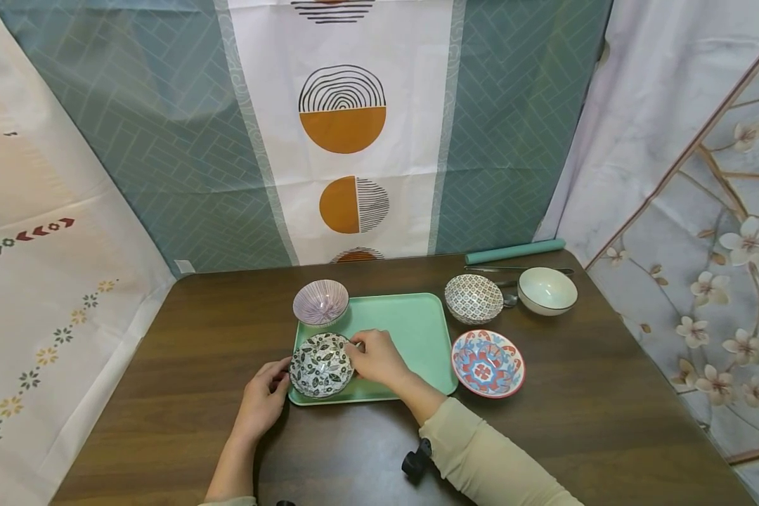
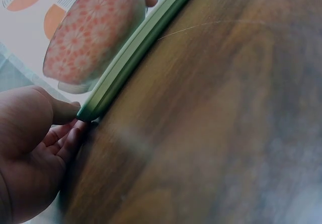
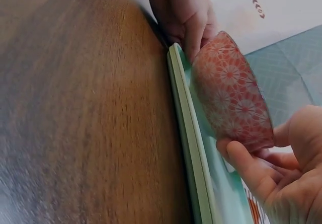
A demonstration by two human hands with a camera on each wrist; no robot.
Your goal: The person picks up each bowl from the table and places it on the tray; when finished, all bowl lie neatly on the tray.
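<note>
My right hand [image 1: 379, 358] pinches the right rim of a bowl [image 1: 320, 365] with a black-and-white leaf pattern inside. In the right wrist view, the outside of this bowl [image 3: 231, 90] is red with pale flowers; the fingers lie against its side. It is over the front left of a mint green tray [image 1: 411, 323]; whether its foot touches the tray cannot be told. My left hand [image 1: 262, 400] grips the tray's front left corner, thumb [image 2: 64, 112] over the rim and fingers below. A purple-striped bowl [image 1: 320, 302] is at the tray's back left corner.
Right of the tray are a red-and-blue patterned bowl [image 1: 488, 363], a small-patterned bowl [image 1: 474, 299] and a plain white bowl [image 1: 547, 291]. A spoon [image 1: 509, 300] lies between the latter two. A teal roll [image 1: 515, 251] lies along the table's back edge, before a hanging cloth [image 1: 506, 126].
</note>
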